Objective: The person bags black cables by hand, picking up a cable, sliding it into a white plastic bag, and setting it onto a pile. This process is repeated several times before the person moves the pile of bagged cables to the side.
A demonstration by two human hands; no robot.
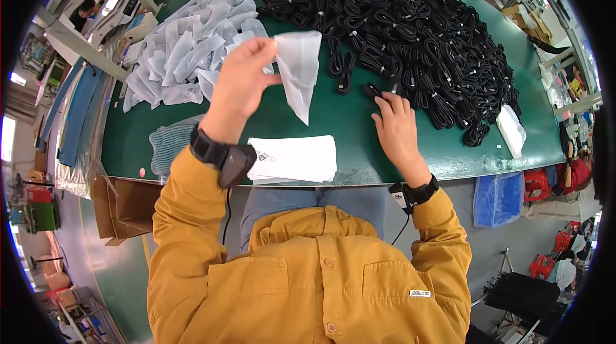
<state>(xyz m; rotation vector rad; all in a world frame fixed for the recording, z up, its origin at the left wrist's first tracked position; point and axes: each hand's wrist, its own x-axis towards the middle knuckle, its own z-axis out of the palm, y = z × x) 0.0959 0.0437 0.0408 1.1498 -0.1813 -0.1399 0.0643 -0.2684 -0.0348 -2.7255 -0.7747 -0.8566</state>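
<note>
Between the thumb and fingers of my left hand (244, 77) is the edge of a translucent white plastic bag (299, 65), held up above the green table. My right hand (396, 127) reaches to the near edge of a large heap of coiled black cables (410, 29). Its fingertips touch a black cable (374, 90) there; how firmly they grip it is hard to see. Below the raised bag, a stack of flat white bags (295, 159) with a small dark print lies at the table's front edge. Filled white bags (192, 42) are piled at the left.
A blue-grey ribbed cloth (172, 144) lies left of the stack. Another white bag (511, 131) rests at the right of the green table (350, 151). An open cardboard box (131, 206) stands below the left edge, a blue plastic bin (498, 199) below the right.
</note>
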